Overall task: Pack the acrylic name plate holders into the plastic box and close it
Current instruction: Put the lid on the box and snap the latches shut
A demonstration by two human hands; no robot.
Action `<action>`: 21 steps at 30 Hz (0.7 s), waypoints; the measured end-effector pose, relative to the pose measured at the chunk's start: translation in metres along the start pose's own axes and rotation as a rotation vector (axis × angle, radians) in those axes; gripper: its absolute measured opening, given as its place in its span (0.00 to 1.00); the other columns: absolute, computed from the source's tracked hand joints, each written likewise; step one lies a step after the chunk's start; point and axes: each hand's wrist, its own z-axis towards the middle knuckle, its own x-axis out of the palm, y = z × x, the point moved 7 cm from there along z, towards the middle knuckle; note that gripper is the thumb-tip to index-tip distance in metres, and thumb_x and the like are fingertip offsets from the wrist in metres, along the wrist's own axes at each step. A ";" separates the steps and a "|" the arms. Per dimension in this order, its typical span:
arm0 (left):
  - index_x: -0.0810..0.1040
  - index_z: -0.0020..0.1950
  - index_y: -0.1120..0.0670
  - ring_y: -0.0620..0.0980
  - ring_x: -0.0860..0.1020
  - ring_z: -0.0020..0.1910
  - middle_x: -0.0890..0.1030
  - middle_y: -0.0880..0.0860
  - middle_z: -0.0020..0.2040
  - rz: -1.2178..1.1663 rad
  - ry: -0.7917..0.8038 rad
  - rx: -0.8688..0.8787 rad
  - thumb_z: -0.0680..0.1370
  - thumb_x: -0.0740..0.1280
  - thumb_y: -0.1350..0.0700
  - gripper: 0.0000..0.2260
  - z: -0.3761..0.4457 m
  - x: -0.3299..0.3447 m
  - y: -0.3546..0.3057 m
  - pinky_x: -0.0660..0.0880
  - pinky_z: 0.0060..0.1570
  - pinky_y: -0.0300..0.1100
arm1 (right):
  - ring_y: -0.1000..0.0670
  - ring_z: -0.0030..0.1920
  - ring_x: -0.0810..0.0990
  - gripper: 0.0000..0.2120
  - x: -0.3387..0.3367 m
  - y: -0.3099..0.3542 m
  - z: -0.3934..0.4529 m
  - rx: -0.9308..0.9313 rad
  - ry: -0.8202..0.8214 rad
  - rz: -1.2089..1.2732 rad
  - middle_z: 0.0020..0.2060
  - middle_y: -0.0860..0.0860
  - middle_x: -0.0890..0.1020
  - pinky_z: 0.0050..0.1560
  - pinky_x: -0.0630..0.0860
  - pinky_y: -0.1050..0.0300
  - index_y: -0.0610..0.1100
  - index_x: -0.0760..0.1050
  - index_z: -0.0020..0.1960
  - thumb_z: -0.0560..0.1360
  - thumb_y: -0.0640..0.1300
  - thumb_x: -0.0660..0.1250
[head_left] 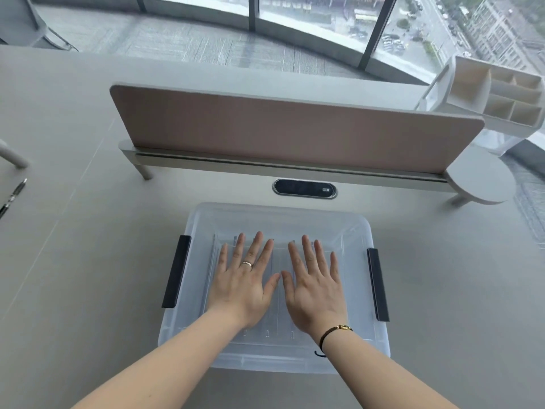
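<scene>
Translucent plastic fills the middle of our view: the plastic box point(274, 286) sits on the grey table point(88, 261), near us and just in front of the pink divider panel point(295, 128), its lid point(277, 222) on top. Black latches point(176, 271) flank it left and right. Our left hand point(243, 283) lies flat on the lid, fingers straight and spread, a ring on one finger. Our right hand point(315, 286) lies flat beside it, equally open, thumbs nearly touching. Through the lid we make out the acrylic name plate holders point(278, 314) as faint upright lines inside the box. Pens point(11, 197) lie at the far left edge.
</scene>
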 end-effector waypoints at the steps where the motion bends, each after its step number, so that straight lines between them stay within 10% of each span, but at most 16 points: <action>1: 0.32 0.77 0.43 0.52 0.27 0.75 0.30 0.44 0.77 -0.004 0.004 0.001 0.79 0.37 0.34 0.30 0.000 -0.002 -0.001 0.35 0.75 0.58 | 0.51 0.78 0.33 0.29 -0.001 0.000 0.000 0.001 0.007 -0.006 0.79 0.54 0.38 0.75 0.33 0.46 0.56 0.41 0.80 0.81 0.60 0.41; 21: 0.47 0.80 0.40 0.40 0.36 0.77 0.41 0.39 0.79 -0.136 -0.056 0.081 0.81 0.46 0.37 0.27 -0.025 -0.020 0.037 0.35 0.76 0.45 | 0.53 0.79 0.39 0.28 -0.017 -0.006 -0.003 -0.066 0.041 0.128 0.80 0.56 0.45 0.77 0.35 0.50 0.56 0.49 0.80 0.82 0.61 0.49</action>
